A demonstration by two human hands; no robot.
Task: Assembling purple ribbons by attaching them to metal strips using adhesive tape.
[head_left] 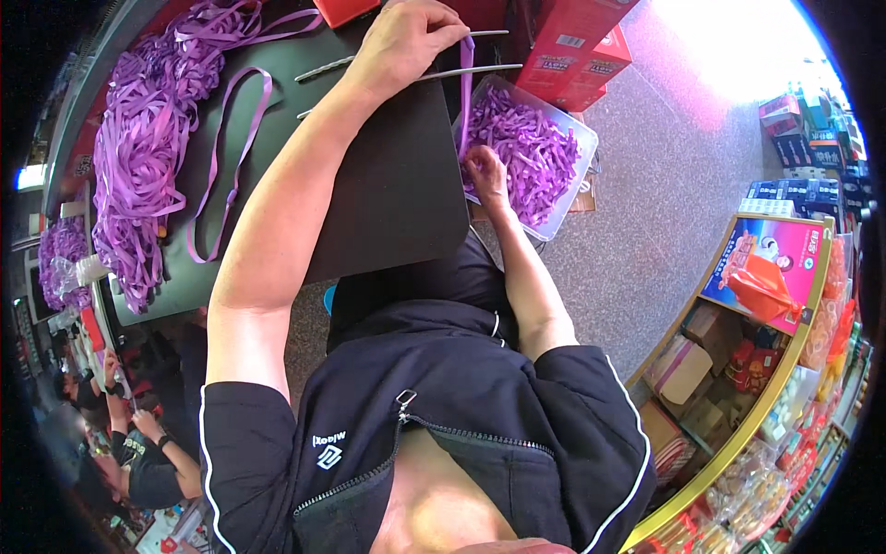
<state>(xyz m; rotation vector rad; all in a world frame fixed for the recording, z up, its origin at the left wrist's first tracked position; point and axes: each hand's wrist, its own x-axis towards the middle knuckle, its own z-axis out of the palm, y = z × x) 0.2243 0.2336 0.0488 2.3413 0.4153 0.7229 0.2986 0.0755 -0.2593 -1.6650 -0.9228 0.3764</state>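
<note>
A narrow purple strap [467, 97] runs taut between my two hands, beside the right edge of the black table [397, 194]. My left hand [403, 46], at the table's far side, pinches its upper end near two thin metal rods [471, 71] that stick out past the edge. Lower down, my right hand [486, 175] has its fingers closed on the other end. Beneath and beside that hand is a clear plastic bin [587, 143] full of short purple strap pieces [531, 152].
A big tangle of purple straps [138, 166] covers the table's left side. One looped strap [215, 175] lies apart from it. Red boxes [577, 55] stand behind the bin. A shelf unit [701, 351] with goods is at right. Another person [152, 462] sits at lower left.
</note>
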